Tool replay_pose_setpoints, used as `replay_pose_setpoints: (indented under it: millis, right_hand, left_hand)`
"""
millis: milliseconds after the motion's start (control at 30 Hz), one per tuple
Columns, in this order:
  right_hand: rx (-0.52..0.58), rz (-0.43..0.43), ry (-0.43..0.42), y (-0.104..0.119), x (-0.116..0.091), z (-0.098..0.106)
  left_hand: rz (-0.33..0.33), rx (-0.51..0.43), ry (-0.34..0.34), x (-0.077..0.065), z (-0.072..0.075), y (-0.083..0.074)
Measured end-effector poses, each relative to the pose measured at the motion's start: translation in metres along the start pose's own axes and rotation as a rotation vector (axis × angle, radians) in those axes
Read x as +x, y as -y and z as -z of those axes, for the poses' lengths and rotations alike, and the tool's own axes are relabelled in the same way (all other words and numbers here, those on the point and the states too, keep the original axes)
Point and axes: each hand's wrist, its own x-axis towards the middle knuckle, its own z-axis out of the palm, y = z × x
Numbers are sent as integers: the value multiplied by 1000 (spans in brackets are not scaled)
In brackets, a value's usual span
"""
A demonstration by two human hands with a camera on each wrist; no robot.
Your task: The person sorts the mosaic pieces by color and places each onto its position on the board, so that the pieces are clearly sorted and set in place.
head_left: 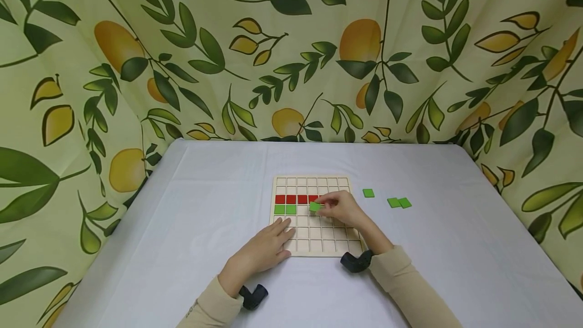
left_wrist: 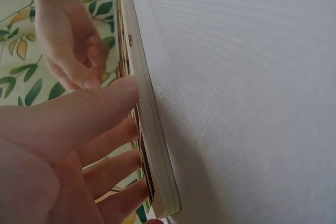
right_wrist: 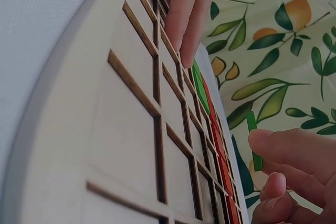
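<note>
A light wooden grid board (head_left: 321, 247) lies on the white table, its square cells framed by thin dark-edged ridges. My right hand (head_left: 341, 208) pinches a green square tile (head_left: 315, 207) just over the board; the right wrist view shows that tile (right_wrist: 254, 142) edge-on between thumb and finger. One row holds several red tiles (head_left: 290, 199), partly covered by the right hand. In the row below, two green tiles (head_left: 285, 209) sit side by side at the left. My left hand (head_left: 266, 247) rests on the board's lower left part, fingers spread, thumb at the near edge (left_wrist: 152, 124).
Right of the board, one loose green tile (head_left: 368, 193) lies alone, and two more green tiles (head_left: 399, 202) touch each other farther right. A black wrist device (head_left: 357, 261) sits at each sleeve. A leaf-and-fruit patterned curtain (head_left: 291, 65) surrounds the table (head_left: 205, 181).
</note>
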Motion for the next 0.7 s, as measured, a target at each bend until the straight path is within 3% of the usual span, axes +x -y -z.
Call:
replay_pose_setpoints:
  millis: [700]
  right_hand:
    - [-41,-20,-29,9,7,-16]
  left_hand:
    - [7,5,16,2,-2,3]
